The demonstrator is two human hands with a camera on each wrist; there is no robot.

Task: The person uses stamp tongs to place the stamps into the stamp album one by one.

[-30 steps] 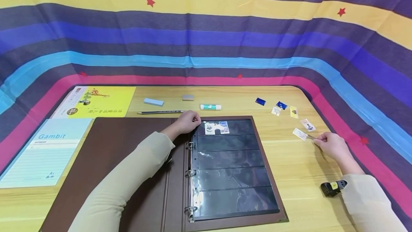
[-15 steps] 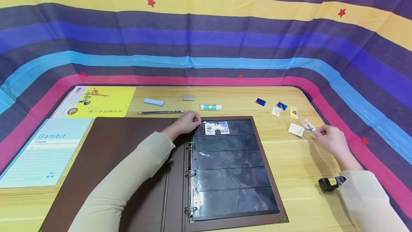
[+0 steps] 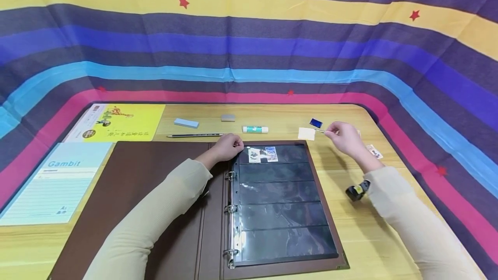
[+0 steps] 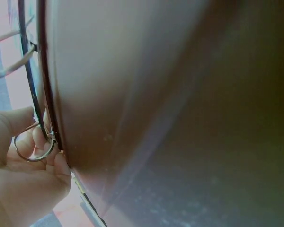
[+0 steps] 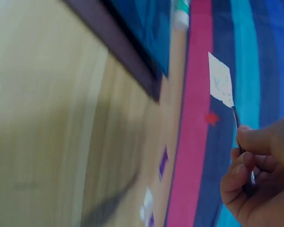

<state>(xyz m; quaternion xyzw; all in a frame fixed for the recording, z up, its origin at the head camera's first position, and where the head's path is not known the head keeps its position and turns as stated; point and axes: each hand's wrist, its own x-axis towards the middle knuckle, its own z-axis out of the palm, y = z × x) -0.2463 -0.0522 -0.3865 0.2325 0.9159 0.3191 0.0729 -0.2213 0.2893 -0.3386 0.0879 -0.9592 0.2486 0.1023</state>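
A brown ring binder album (image 3: 151, 159) lies spread on the table, with a black pocket page (image 3: 280, 215) on its right side. Two stamps (image 3: 254, 155) sit in the top pocket. My left hand (image 3: 225, 148) pinches the page's upper left corner by the top ring (image 4: 33, 153). In my right hand (image 3: 344, 136) is a pair of tweezers (image 5: 237, 124), gripped between thumb and fingers. The tweezers' tips hold a white stamp (image 3: 306, 134) in the air, beyond the album's upper right corner. Another stamp (image 3: 374, 151) lies on the table beyond my right wrist.
A dark blue stamp (image 3: 316, 122) lies at the back right. Along the back are a glue stick (image 3: 254, 129), a pencil (image 3: 194, 135), a grey eraser (image 3: 227, 118) and a light blue block (image 3: 186, 123). A notebook (image 3: 54, 185) and a yellow book (image 3: 134, 120) lie left.
My right hand has lifted the white stamp with the tweezers and carried it left, towards the album, from the stamps at the right. The left hand has stayed at the page corner.
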